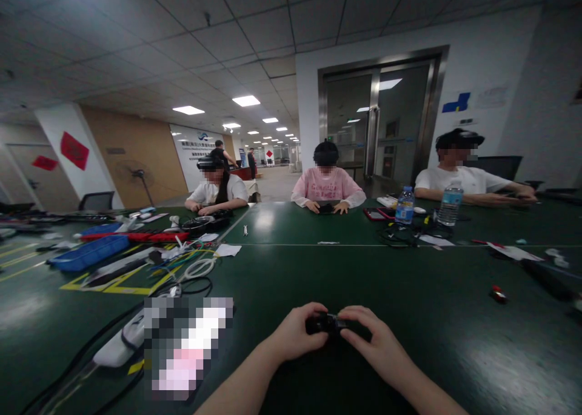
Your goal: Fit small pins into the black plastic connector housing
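Between my two hands is a small dark object (pixel 328 323), black with a slight shine; its exact kind is too dim to make out. My left hand (pixel 297 330) grips its left end, thumb below and fingers above. At its right end, my right hand (pixel 370 333) pinches it between thumb and forefinger. Both forearms reach in from the bottom edge over the dark green table (pixel 273 282).
To the left lie a white power strip (pixel 111 345), tangled cables (pixel 195 269) and a blue tray (pixel 91 251). A small red object (pixel 499 294) sits to the right. Across the table are water bottles (pixel 404 206) and three seated people wearing headsets.
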A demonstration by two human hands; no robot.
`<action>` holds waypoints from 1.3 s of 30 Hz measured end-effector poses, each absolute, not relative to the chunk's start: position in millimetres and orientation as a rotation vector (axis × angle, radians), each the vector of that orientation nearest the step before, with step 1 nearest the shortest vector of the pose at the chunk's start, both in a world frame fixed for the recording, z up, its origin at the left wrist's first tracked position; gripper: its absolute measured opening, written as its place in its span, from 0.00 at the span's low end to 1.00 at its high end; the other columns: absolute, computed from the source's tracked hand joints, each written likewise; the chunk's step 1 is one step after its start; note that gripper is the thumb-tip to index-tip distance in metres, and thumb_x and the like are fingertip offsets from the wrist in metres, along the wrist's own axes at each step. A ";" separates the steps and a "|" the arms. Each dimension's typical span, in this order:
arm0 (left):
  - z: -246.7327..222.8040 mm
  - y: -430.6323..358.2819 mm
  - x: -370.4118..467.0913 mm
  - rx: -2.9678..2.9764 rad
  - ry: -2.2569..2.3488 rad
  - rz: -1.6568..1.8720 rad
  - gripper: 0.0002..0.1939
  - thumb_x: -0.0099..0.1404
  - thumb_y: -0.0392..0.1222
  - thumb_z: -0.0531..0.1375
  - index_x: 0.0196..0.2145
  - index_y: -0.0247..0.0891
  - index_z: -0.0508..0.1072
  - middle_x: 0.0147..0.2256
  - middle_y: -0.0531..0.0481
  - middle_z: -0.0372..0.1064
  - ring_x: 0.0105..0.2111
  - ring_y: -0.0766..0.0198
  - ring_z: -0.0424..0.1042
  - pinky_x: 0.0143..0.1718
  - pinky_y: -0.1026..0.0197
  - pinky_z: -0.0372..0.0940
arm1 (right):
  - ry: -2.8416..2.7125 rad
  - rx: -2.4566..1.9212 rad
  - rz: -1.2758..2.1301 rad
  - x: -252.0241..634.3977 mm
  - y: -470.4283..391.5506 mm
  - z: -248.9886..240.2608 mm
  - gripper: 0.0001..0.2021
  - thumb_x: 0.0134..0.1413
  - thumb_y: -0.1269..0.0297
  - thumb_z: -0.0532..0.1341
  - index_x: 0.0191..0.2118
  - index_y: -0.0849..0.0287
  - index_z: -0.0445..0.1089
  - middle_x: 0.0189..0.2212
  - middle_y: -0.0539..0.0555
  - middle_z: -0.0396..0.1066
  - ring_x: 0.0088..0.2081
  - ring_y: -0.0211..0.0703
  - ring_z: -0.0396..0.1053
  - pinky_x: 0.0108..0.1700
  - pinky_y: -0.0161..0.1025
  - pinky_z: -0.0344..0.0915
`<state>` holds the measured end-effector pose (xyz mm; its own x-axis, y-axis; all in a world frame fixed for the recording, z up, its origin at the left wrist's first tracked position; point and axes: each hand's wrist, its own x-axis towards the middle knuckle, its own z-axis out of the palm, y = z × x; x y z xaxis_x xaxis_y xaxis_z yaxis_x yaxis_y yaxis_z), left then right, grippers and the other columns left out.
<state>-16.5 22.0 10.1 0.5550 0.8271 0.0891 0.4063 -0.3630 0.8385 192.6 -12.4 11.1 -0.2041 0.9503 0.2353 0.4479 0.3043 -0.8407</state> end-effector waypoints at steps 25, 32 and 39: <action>11.4 21.3 -16.7 2.008 1.002 0.684 0.21 0.53 0.38 0.61 0.46 0.38 0.67 0.40 0.49 0.69 0.40 0.61 0.69 0.43 0.60 0.64 | -1.893 -1.317 0.797 189.8 -13.0 6.6 0.16 0.46 0.63 0.62 0.45 0.48 0.70 0.48 0.51 0.67 0.52 0.49 0.62 0.55 0.46 0.58; 4.8 23.7 -17.3 1.957 0.991 0.688 0.22 0.54 0.37 0.60 0.48 0.38 0.65 0.41 0.48 0.69 0.40 0.61 0.69 0.44 0.59 0.64 | -1.848 -1.347 0.824 189.8 -13.1 5.8 0.19 0.46 0.64 0.62 0.48 0.52 0.68 0.47 0.53 0.70 0.51 0.50 0.64 0.55 0.46 0.58; 4.0 24.1 -18.6 1.957 0.972 0.679 0.23 0.54 0.40 0.61 0.48 0.40 0.65 0.43 0.48 0.68 0.42 0.59 0.68 0.44 0.57 0.63 | -1.828 -1.357 0.860 190.5 -12.7 6.3 0.17 0.47 0.65 0.61 0.46 0.50 0.69 0.46 0.50 0.70 0.51 0.49 0.64 0.54 0.45 0.59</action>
<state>-18.6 24.1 4.0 0.5546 0.8260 0.1006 0.3786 -0.3581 0.8534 190.5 -12.7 6.3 -0.2125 0.9668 0.1420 0.5069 0.2333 -0.8298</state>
